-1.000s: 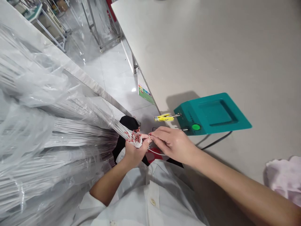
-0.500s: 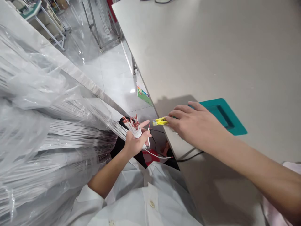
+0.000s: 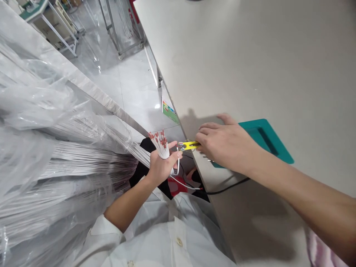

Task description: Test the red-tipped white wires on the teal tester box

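My left hand is closed around a bundle of thin white wires whose coppery-red ends fan out above the fist. One single wire stands apart by my thumb, its tip at the end of a small yellow tool. That yellow tool looks like a mini wire stripper. My right hand grips it over the table edge, fingers curled and thumb partly hidden. Its front end touches or nearly touches my left fingertips. Under my right hand lies a teal tray, partly covered by the wrist.
Long bundles of white wire under clear plastic fill the left side. The grey table takes up the right. A black cable crosses its edge, and a loose white wire hangs below. Further off stands a wheeled metal rack.
My right hand has brought the yellow wire stripper slightly left, up to the single wire's tip. My left hand with the bundle has shifted a little right, closing the gap between them.
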The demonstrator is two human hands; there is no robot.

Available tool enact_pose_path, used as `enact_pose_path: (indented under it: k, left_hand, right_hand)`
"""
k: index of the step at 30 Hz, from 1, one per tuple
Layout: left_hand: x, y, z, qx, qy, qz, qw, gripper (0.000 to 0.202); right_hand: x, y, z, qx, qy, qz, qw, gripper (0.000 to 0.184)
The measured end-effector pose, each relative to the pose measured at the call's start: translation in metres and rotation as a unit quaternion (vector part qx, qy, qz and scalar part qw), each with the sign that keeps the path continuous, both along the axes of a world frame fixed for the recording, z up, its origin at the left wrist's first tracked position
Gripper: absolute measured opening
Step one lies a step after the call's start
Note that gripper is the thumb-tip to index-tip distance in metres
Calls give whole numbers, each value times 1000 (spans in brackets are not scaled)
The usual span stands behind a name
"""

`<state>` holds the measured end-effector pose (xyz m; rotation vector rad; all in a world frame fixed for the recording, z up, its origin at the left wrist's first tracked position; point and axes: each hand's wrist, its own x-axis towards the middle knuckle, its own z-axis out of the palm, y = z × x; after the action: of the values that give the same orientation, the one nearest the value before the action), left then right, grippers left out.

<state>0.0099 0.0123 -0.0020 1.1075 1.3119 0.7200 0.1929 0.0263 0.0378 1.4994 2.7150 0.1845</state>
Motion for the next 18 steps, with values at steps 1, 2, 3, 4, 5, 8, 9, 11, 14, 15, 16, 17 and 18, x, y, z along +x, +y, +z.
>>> enact_pose_path:
  k: [1,2,3,4,5,8,9,11,14,15,16,17,18]
  left_hand:
    - [1,0,0,-7,0,1,1000,43]
    - [2,0,1,-13,-1,2,1000,44]
    - [3,1,1,-19,-2,3,1000,44]
    - [4,1,1,-23,-2,4,1000,45]
    - [4,2,1,-25,-2,7,1000,45]
    - [5,4,1,-26,-10,10,1000,47]
    - [5,4,1,-27,-12,9,1000,47]
    - [5,4,-1,-28,-14,6,1000,47]
    - [3,4,-2,-16,-10,-3,1000,47]
    - [3,4,-2,-12,-7,-5,1000,46]
    - [2,3,-2,-10,-3,-5,1000,45]
    - [2,3,-2,-9,1,-6,1000,44]
    - [1,3,-1,-8,6,-6,1000,43]
  right_hand:
    - [0,0,-1,-1,-2,-1,1000,20]
    - [0,0,-1,-1,-4,0,1000,20]
    - [0,-1,-1,0,-6,1,1000,21]
    - [1,-1,-1,2,-6,2,1000,21]
    - [1,-1,-1,4,-6,4,1000,22]
    - [3,-1,0,-2,-5,9,1000,20]
    - [4,-1,0,-7,-4,8,1000,18]
    - [5,-1,-1,-12,-1,3,1000,14]
    - [5,-3,-5,-7,10,-4,1000,22]
    - [4,-4,-7,-6,12,-5,1000,30]
    - [3,-4,-8,-8,12,-6,1000,38]
    - [2,-5,-9,-11,10,-8,1000,45]
    - [0,-5,-9,-14,7,-10,1000,49]
